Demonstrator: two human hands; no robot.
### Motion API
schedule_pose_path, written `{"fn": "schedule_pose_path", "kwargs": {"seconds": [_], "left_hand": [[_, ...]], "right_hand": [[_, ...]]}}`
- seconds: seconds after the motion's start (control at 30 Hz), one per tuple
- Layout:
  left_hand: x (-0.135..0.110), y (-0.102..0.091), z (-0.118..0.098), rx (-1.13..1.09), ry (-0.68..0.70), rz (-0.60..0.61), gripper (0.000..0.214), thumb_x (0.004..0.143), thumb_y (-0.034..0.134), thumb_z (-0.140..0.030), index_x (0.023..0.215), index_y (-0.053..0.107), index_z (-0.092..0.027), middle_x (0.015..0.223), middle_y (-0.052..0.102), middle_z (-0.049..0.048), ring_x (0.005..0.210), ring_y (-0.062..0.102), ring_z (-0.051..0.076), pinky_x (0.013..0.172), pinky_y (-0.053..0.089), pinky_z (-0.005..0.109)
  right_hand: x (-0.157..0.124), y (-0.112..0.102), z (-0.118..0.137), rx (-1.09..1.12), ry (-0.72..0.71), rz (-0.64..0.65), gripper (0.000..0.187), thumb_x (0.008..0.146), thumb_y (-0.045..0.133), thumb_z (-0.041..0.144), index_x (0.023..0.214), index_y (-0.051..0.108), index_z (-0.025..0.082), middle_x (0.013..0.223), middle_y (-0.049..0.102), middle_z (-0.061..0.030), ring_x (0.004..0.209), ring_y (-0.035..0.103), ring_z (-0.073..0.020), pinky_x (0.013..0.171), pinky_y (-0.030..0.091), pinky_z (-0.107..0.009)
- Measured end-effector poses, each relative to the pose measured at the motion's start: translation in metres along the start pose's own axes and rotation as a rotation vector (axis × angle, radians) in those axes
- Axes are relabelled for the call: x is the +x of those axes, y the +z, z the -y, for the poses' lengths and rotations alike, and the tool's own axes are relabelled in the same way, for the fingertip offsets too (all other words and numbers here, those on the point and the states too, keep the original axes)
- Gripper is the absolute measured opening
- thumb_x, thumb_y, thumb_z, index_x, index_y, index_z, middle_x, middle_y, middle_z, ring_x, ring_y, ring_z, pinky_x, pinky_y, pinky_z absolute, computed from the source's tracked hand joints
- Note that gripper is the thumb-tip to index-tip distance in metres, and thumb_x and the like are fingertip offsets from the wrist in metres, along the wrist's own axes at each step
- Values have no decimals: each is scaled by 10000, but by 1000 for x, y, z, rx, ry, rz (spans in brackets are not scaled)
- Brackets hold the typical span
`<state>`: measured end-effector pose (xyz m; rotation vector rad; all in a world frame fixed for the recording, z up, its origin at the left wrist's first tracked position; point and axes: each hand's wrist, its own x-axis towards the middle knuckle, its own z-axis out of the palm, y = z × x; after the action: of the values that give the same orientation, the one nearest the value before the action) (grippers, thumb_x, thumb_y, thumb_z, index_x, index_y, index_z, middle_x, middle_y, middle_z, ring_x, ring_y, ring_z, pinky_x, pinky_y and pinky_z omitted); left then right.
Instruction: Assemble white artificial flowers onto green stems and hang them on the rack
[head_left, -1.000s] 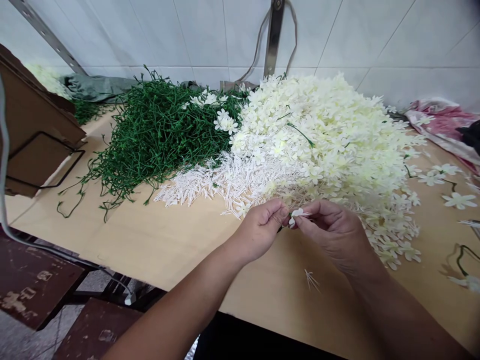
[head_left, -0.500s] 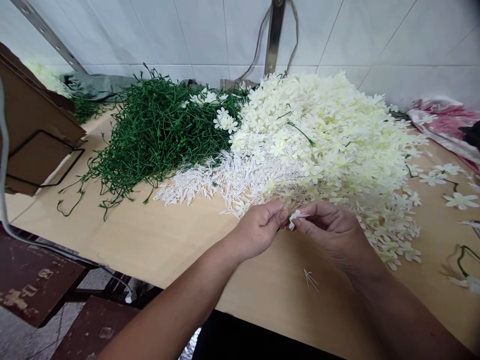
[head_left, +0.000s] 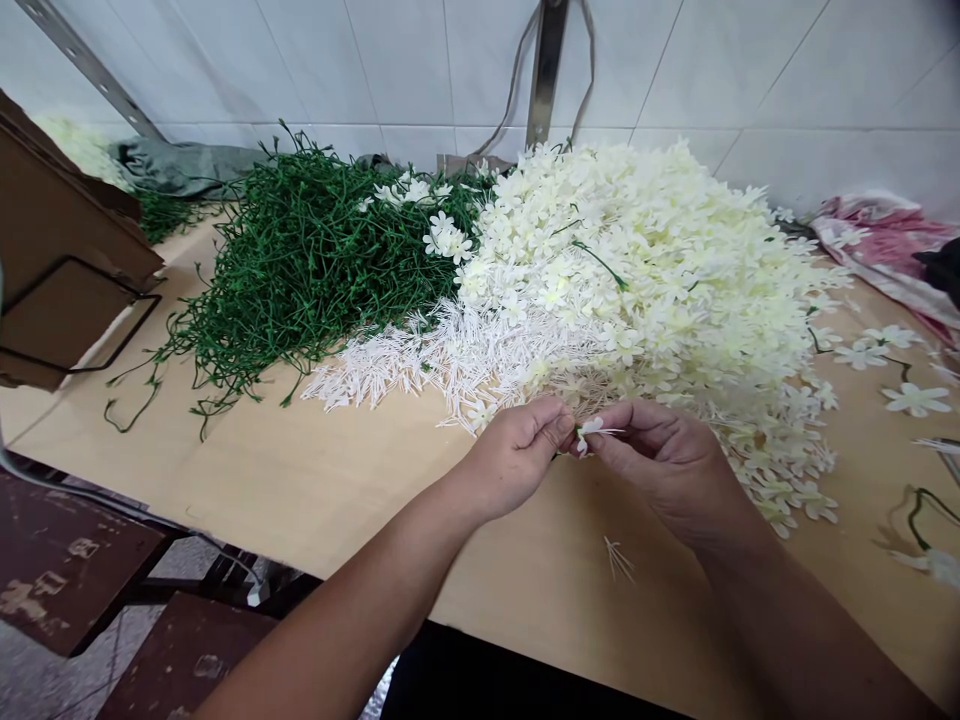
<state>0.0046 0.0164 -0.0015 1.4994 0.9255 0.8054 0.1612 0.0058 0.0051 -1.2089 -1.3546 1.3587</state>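
Note:
My left hand pinches a green plastic stem, of which only a short green tip shows beside the thumb. A white artificial flower sits at that tip, between the two hands. The fingertips of my right hand are closed on this flower, and thin white stamens poke out of it to the right. Both hands are just above the table, in front of a heap of pale yellow-white blossoms. Loose white stamens lie in a pile beyond my left hand, with a tangle of green stems behind them.
A few stray stamens lie on the wooden table below my hands. Finished-looking flowers on stems are at the right. A cardboard box stands at left, a pink-white cloth at far right. Brown stools are below.
The view has shifted slightly. Both hands keep their grip, and the flower between them has turned a little, its stamens pointing right.

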Motion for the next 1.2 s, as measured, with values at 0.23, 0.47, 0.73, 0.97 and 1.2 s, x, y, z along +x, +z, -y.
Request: {"fn": "schedule_pose_path", "kwargs": {"seconds": [0.23, 0.47, 0.73, 0.97, 1.2], "left_hand": [[-1, 0, -4, 39, 35, -4, 299, 867, 339, -340, 653, 446, -160, 615, 401, -21, 602, 380, 91, 569, 316, 213], [-1, 0, -3, 43, 54, 3, 301, 861, 349, -336, 652, 474, -160, 617, 432, -18, 605, 405, 99, 608, 342, 230], [0, 0, 0, 88, 81, 18, 279, 867, 328, -269, 664, 484, -158, 662, 486, 6, 658, 445, 115, 649, 367, 246], [-1, 1, 5, 180, 98, 2, 297, 872, 313, -286, 672, 498, -167, 661, 501, 3, 658, 464, 120, 647, 369, 245], [2, 2, 9, 279, 26, -28, 299, 864, 314, -297, 645, 474, -170, 623, 468, -5, 608, 429, 115, 607, 356, 241]], "right_hand": [[1, 0, -3, 59, 16, -9, 49, 668, 648, 190, 639, 616, 214, 640, 662, 20, 611, 615, -104, 603, 491, -200], [3, -1, -2, 64, -29, 30, 52, 658, 660, 190, 623, 626, 210, 637, 678, 11, 608, 624, -109, 612, 507, -212], [4, 2, -3, 125, -19, 27, 72, 635, 679, 198, 596, 620, 206, 591, 667, 18, 575, 624, -109, 588, 519, -217], [6, 5, -5, 117, 27, 18, 97, 619, 684, 217, 576, 597, 201, 577, 658, 22, 568, 617, -105, 588, 510, -215], [7, 9, -7, 120, 97, -53, 145, 569, 713, 211, 546, 571, 191, 537, 643, 27, 551, 602, -104, 575, 487, -214]]}}
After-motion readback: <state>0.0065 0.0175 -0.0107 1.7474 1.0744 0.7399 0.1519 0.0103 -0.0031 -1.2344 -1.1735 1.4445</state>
